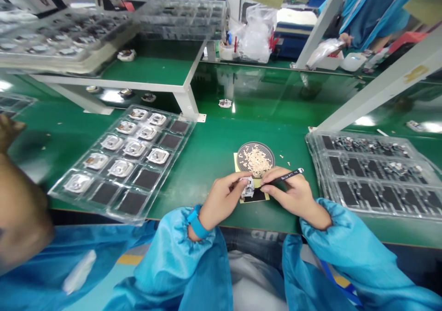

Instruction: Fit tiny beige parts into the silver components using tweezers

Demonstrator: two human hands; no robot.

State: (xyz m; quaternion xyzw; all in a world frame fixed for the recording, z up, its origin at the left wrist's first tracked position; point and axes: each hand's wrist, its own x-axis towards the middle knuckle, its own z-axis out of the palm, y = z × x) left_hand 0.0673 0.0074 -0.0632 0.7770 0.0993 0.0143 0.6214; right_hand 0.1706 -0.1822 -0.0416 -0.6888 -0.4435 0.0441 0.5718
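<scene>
Between the fingers and thumb of my left hand (pixel 226 195) is a small white device part (pixel 247 187) with fittings inside it. My right hand (pixel 292 196) grips black tweezers (pixel 283 176) like a pen, their tip close to the part's right side; whether it touches cannot be made out. Just beyond both hands lies a round dark mesh dish (pixel 243 153) heaped with small beige pieces (pixel 257 160). Under the hands and dish, a yellow-edged card with a dark patch (pixel 258 196) rests on the green bench.
Left, a clear tray (pixel 147 198) holds several similar white parts. Right, stacked clear trays (pixel 348 210) carry small components. A raised shelf (pixel 152 69) on white legs stands at back left. One part (pixel 225 103) lies farther back. A co-worker's arm (pixel 20 200) reaches in at left.
</scene>
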